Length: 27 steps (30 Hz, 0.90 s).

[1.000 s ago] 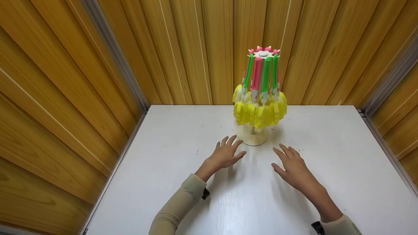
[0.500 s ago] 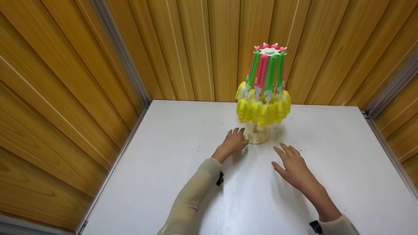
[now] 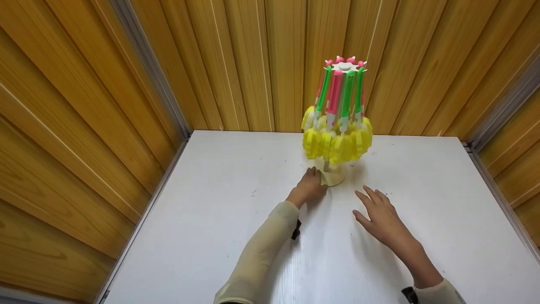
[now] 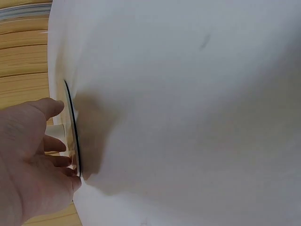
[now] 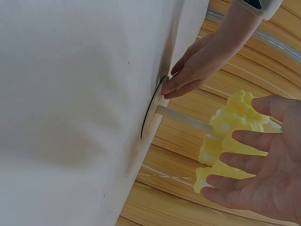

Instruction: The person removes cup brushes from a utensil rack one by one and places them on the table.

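A display stand [image 3: 336, 177] with a pale round base and a post stands toward the back of the white table. From its white notched top disc [image 3: 345, 66] hang several long pieces with green or pink handles [image 3: 347, 97] and yellow scalloped ends [image 3: 344, 147]; their kind is unclear. My left hand [image 3: 311, 185] touches the near left part of the base. In the left wrist view its thumb and fingers lie spread along the base's rim [image 4: 73, 127]. My right hand [image 3: 382, 217] hovers right of the base with fingers spread, touching nothing.
The white tabletop [image 3: 202, 219] ends at a wood-panelled wall [image 3: 249, 63] behind the stand. More panels rise on the left and right, with grey metal strips [image 3: 154, 67] at the corners. Small dark marks dot the tabletop.
My left hand has moved forward and right, from beside the base to touching it. The right hand stays nearly still. The head view has shifted slightly.
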Tool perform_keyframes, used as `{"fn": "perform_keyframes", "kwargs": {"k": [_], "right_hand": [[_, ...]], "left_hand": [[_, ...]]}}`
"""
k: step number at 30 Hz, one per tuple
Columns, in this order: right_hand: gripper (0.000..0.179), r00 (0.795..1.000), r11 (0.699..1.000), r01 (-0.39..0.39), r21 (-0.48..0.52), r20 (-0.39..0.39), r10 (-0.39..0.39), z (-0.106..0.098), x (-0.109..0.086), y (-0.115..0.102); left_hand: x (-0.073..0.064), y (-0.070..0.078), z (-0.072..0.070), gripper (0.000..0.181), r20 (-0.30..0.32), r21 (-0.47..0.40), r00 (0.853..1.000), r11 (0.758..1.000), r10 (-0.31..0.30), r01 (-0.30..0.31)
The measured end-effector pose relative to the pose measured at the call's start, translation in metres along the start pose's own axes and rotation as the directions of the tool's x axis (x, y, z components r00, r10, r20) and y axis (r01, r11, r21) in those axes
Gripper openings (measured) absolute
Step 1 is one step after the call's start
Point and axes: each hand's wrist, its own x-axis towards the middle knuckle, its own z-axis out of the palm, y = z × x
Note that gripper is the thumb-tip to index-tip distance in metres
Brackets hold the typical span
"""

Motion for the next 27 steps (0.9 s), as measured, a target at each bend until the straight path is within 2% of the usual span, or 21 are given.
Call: {"fn": "perform_keyframes", "kwargs": {"k": [3,8,14,21,27], "right_hand": [[0.057,1.0,1.0,0.009,0.004,-0.008,-0.009,0.0,0.002,0.0],[0.056,1.0,1.0,0.012,0.006,-0.012,-0.012,0.003,0.004,-0.001],[0.056,1.0,1.0,0.011,0.012,-0.014,-0.01,0.005,0.009,-0.003],[0.056,0.999,0.992,-0.02,0.126,-0.034,0.024,0.003,0.021,-0.003],[0.056,0.998,0.984,-0.045,0.172,-0.04,0.053,-0.002,0.03,-0.004]], "left_hand": [[0.003,0.001,-0.002,0.068,-0.025,0.067,0.999,0.998,0.02,-0.018],[0.008,0.002,-0.002,0.074,-0.055,0.192,0.996,0.979,0.074,-0.063],[0.014,0.0,-0.004,0.086,-0.02,0.179,0.997,0.982,0.069,-0.064],[0.02,-0.005,-0.004,0.087,0.02,0.241,0.998,0.969,0.056,-0.059],[0.019,-0.003,-0.006,0.086,0.009,0.251,0.997,0.965,0.077,-0.076]]}}
